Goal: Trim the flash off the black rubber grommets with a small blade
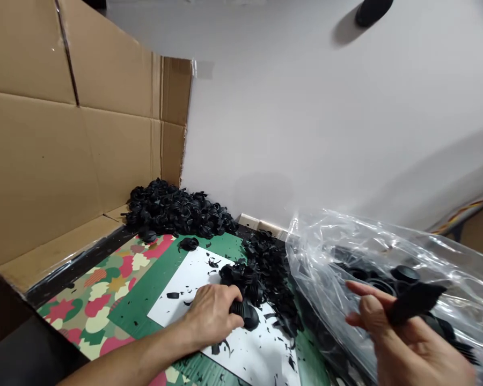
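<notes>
My left hand (213,317) is closed around a black ribbed part (247,315), low on the white sheet (189,284), touching a small clump (241,276) of the same parts. My right hand (402,343) pinches a flat black tool (416,301) between thumb and fingers, in front of the clear bag (346,241). Shavings (273,268) are heaped between sheet and bag. A big pile (177,210) of parts sits in the far corner against the cardboard (44,161).
</notes>
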Tool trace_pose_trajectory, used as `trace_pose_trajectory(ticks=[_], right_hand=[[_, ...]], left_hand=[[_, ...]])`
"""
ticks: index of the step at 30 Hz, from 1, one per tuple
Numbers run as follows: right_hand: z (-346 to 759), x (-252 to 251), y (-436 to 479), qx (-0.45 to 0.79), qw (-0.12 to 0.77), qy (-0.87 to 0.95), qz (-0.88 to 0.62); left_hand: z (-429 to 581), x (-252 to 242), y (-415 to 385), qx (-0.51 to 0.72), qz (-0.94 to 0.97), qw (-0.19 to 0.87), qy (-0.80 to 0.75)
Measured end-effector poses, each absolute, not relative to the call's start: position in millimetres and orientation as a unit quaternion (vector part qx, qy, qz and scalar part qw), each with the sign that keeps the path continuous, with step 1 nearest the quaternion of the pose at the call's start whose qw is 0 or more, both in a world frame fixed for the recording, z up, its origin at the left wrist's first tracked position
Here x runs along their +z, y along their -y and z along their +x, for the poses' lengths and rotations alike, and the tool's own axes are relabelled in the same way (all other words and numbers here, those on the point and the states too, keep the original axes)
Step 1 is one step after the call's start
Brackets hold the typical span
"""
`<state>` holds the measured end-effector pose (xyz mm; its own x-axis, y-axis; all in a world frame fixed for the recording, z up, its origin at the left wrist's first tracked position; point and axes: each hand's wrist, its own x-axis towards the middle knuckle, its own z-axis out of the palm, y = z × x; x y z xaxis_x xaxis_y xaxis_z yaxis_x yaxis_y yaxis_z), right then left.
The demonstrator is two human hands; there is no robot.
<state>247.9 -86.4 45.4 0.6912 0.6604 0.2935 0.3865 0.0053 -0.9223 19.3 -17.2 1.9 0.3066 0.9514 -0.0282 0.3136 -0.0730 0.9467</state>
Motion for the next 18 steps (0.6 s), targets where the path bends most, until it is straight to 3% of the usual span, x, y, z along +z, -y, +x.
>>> trace_pose_trajectory(ticks=[1, 7, 13, 18], right_hand=[[238, 43, 85, 0.182, 0.609, 0.384, -0.670], [194, 16, 69, 0.298, 0.595, 0.443, -0.601], [150, -11, 62, 0.359, 0.615, 0.387, -0.585], [139, -22, 60, 0.333, 0.641, 0.362, -0.589]], left_hand=[[16, 2, 15, 0.335, 0.629, 0.503, -0.489], [5, -6, 6, 0.352, 0.479, 0.648, -0.477], [8, -14, 10, 0.426, 0.384, 0.662, -0.483], [12, -10, 14, 0.461, 0.367, 0.650, -0.480]])
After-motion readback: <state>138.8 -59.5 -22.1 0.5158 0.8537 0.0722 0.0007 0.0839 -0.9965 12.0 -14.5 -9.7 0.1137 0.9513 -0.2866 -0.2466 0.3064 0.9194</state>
